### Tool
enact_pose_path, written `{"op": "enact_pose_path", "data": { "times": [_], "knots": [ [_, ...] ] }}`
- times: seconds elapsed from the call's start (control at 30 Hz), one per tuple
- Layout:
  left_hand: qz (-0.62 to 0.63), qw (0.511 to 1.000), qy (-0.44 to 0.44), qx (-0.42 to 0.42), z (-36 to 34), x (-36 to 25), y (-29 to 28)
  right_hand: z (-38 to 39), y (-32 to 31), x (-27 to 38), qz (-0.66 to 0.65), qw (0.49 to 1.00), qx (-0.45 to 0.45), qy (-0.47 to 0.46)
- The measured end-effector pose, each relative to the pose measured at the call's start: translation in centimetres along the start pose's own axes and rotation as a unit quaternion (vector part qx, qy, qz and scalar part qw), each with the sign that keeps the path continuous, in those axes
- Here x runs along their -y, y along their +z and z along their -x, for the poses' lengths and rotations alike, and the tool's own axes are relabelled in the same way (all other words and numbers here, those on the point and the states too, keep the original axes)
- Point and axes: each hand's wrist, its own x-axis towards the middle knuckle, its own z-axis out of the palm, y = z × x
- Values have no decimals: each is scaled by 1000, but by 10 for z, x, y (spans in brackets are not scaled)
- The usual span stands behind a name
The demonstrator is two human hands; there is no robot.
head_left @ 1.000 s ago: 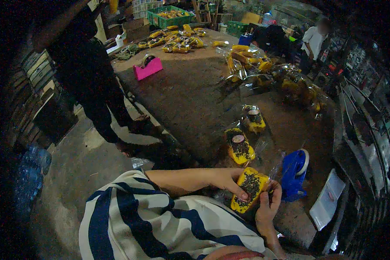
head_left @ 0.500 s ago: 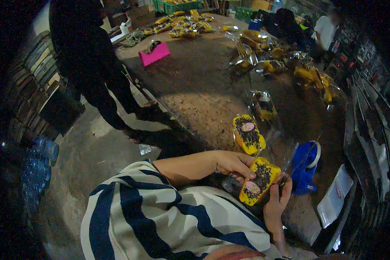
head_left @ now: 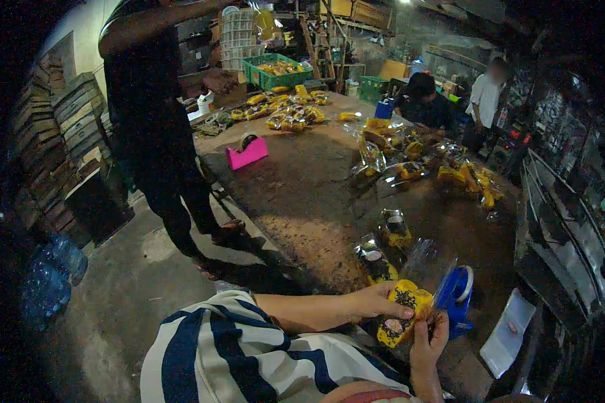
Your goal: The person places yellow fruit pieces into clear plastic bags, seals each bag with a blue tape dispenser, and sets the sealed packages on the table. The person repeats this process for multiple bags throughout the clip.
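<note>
A yellow loaf cake [head_left: 398, 319] with dark sprinkles and a pink oval label, apparently in clear wrapping, is held in front of me. My left hand [head_left: 379, 302] grips it from the left, thumb across its top. At its right edge, my right hand [head_left: 431, 330] is closed in a pinch; the fingertips meet the cake's end or wrapper, which is hard to make out. Right beside that hand stands a blue tape dispenser [head_left: 458, 305]. Just beyond my left hand lie a wrapped sprinkled cake [head_left: 379, 269] and another wrapped cake [head_left: 399, 236].
Many wrapped yellow cakes [head_left: 410, 156] cover the far right table, with a second pile [head_left: 292, 114] farther back. A pink tape dispenser [head_left: 247, 156] stands near the left edge. Clear labelled bags [head_left: 507, 332] lie at right. A person in dark clothes [head_left: 148, 127] stands left; others are at the back.
My view has tipped upward, bringing more of the room's back into sight. Both hands keep hold of the cake, which now sits lower in the picture.
</note>
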Motion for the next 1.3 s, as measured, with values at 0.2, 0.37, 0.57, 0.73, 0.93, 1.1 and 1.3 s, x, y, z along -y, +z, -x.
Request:
{"op": "enact_pose_path", "data": {
  "times": [0.2, 0.37, 0.57, 0.73, 0.93, 1.1, 1.3],
  "knots": [
    [4, 993, 83, -87, -4, -6, -5, 11, -4, 5, 170, 984, 45, -7],
    [34, 993, 53, -100, -16, -28, -12, -3, -8, 17, 131, 987, -17, 87],
    [67, 991, 110, -45, -20, -24, 20, 11, -8, 30, 74, 995, -24, 69],
    [60, 988, 89, -108, -12, -32, 28, 5, -25, 43, 199, 974, 8, 106],
    [-100, 989, 107, 22, -22, -12, 34, -5, -39, 67, 115, 988, -102, -11],
    [-172, 981, 71, 56, -28, 4, 32, -8, -52, 76, 120, 984, -116, 56],
    [-34, 984, 176, -15, -40, -11, 33, -7, -55, 84, 28, 984, -163, 62]
  ]
}}
